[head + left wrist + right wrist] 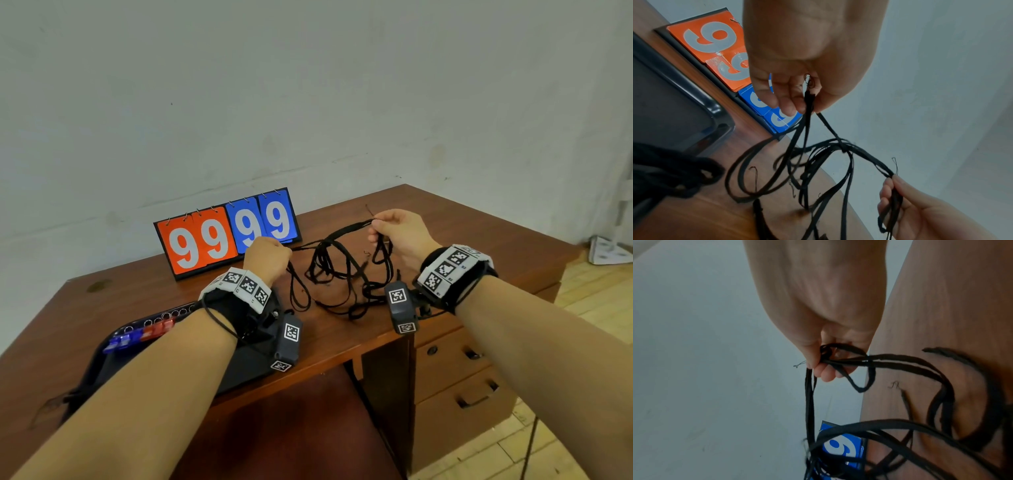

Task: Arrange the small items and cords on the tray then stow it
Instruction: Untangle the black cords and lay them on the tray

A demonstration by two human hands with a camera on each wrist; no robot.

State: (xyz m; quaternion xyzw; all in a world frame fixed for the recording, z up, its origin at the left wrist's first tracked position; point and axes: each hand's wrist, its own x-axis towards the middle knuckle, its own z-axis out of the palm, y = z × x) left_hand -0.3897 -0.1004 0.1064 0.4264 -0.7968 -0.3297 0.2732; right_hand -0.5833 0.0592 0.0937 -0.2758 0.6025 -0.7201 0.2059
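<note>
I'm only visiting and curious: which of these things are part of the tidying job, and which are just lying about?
Part of the job:
black cords, pinched by the left hand and right hand
dark tray
blue and red clips on the tray

Just lying about:
flip scoreboard reading 99 99
wooden desk and its drawers
</note>
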